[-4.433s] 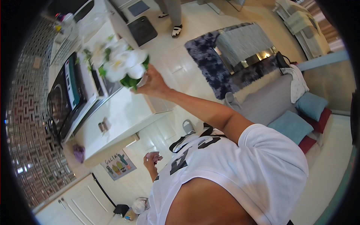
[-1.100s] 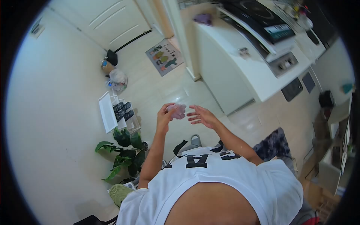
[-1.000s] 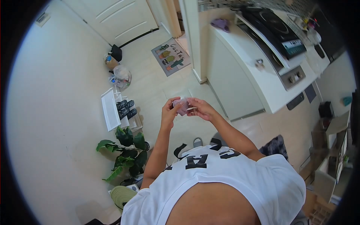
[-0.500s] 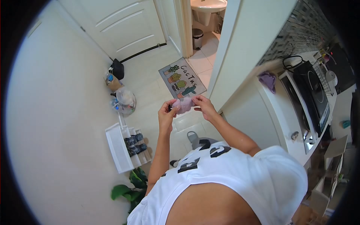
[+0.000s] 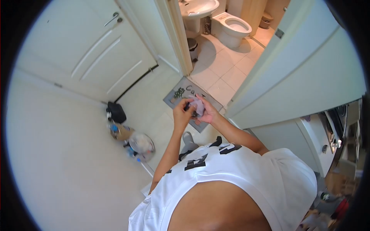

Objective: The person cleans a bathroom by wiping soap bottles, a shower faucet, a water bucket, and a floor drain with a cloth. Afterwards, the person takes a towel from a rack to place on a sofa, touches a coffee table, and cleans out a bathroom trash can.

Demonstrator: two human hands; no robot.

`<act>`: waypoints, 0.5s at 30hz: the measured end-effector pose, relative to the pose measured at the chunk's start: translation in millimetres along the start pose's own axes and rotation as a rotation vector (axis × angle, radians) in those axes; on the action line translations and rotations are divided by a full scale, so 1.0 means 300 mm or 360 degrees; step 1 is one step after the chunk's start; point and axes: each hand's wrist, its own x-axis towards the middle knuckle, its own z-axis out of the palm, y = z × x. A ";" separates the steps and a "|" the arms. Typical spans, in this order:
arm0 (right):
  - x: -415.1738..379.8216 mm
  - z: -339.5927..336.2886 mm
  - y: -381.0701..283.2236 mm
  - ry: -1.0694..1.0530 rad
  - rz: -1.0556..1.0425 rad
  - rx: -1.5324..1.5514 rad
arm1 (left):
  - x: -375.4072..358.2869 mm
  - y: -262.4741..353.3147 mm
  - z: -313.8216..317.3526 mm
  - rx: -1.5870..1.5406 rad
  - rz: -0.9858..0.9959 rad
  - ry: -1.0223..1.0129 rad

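Note:
A crumpled lilac cloth [image 5: 197, 106] is bunched between my two hands, in front of my chest and over the doormat [image 5: 172, 95]. My left hand [image 5: 182, 115] pinches its near side, with a small dark object [image 5: 187, 106] showing at the fingers; I cannot tell what that is. My right hand [image 5: 209, 112] cups the cloth from the right, palm turned up, fingers partly around it. The grey mat, with cactus pictures and lettering, lies below at the bathroom threshold.
Ahead, the bathroom doorway shows a sink [image 5: 199, 8], a toilet [image 5: 234, 30] and a bin [image 5: 192, 49]. An open door [image 5: 293, 84] stands on the right. By the left wall are a black bag [image 5: 116, 112] and a plastic bag of items [image 5: 142, 144]. A closed white door [image 5: 92, 50] is front left.
I have moved toward the bathroom, and more of it shows. My hands have come together, and the cloth, stretched between them before, is now bunched up.

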 end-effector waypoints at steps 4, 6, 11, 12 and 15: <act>0.173 -0.003 -0.139 0.0087 -0.0257 0.0291 | 0.289 0.071 -0.103 0.0430 0.0381 -0.0128; 0.186 -0.024 -0.233 0.0120 -0.0382 0.0363 | 0.434 0.072 -0.125 0.0146 0.0108 -0.0306; 0.139 -0.020 -0.379 0.0337 -0.0824 0.0606 | 0.803 -0.027 -0.069 -0.0398 -0.0571 -0.0641; 0.155 -0.040 -0.410 0.0346 -0.0848 0.0620 | 0.868 -0.033 -0.035 -0.0527 -0.0672 -0.0589; 0.214 -0.116 -0.462 0.0211 -0.0951 0.0858 | 1.017 -0.053 0.020 -0.0629 -0.0863 -0.0622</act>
